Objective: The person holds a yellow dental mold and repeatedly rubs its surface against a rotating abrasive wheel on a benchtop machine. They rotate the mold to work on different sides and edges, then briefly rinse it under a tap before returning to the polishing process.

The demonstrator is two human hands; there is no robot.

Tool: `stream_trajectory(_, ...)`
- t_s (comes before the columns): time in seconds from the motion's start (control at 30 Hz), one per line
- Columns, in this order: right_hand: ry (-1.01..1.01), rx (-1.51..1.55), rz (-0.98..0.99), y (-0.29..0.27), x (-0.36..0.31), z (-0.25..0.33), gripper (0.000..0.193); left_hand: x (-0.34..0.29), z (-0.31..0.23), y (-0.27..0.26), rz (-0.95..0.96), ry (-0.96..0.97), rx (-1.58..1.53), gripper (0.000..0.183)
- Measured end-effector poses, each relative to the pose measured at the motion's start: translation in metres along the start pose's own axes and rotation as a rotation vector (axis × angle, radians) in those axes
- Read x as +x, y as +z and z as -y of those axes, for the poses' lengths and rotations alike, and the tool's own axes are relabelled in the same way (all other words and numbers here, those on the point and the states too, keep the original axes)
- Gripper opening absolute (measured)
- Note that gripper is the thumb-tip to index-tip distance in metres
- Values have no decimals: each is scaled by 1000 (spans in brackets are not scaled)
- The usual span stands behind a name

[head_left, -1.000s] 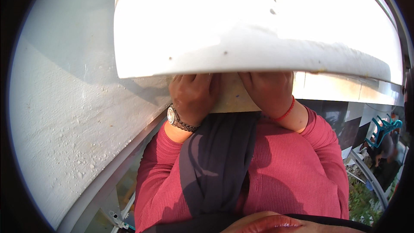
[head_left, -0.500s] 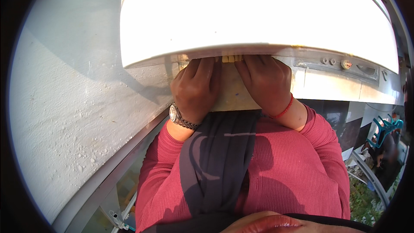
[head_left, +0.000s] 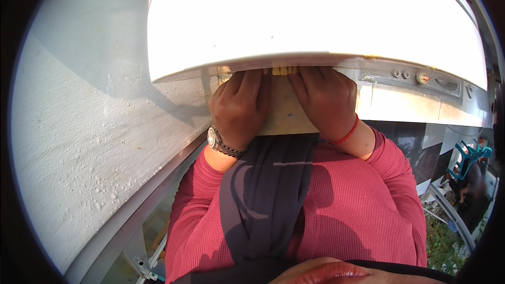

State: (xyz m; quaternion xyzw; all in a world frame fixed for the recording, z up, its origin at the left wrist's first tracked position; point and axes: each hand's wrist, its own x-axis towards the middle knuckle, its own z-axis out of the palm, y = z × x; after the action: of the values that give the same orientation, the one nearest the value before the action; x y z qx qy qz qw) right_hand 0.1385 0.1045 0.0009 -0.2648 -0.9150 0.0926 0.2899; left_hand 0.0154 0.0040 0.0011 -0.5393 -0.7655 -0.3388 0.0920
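Note:
My left hand (head_left: 239,108), with a dark watch (head_left: 212,137) at its wrist, is raised to the lower edge of a large white rounded casing (head_left: 315,16). Opposite it, my right hand (head_left: 329,100) wears a red cord bracelet (head_left: 347,132). On both hands the fingers are bent and pressed together, pointing up under that edge. Their tips are hidden, so what they grip cannot be made out. A few small yellowish blocks (head_left: 284,71) show between the hands. Below these, a beige panel (head_left: 286,108) spans the gap.
At left runs a white wall (head_left: 79,142) with a rough, flaking surface. A grey strip with round fittings (head_left: 405,74) lies right of my hands along the casing. Teal hangers (head_left: 469,158), a metal rail (head_left: 450,215) and plants (head_left: 444,247) appear at the far right.
My hands stay in nearly the same place and pose. The dark specks on the white casing appear slightly farther right, and the yellowish blocks have shifted a touch the same way.

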Motion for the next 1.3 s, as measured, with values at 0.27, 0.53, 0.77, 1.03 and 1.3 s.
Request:
stream_trajectory(0.27,10,0,5,0,-2,1,15,0,0,0,-10,8,-10,25)
stream_trajectory(0.53,-18,-45,-11,2,-2,-1,15,2,-1,-1,-14,-2,-8,20)
stream_trajectory(0.77,21,65,12,-4,-2,1,21,2,-3,-2,-39,0,-11,14)
stream_trajectory(1.03,-173,148,-113,-20,-14,-9,21,-19,-14,-19,-158,-44,-170,27)
stream_trajectory(1.3,-369,252,-345,-40,-51,-54,38,-44,-51,-19,63,-255,-1083,72)
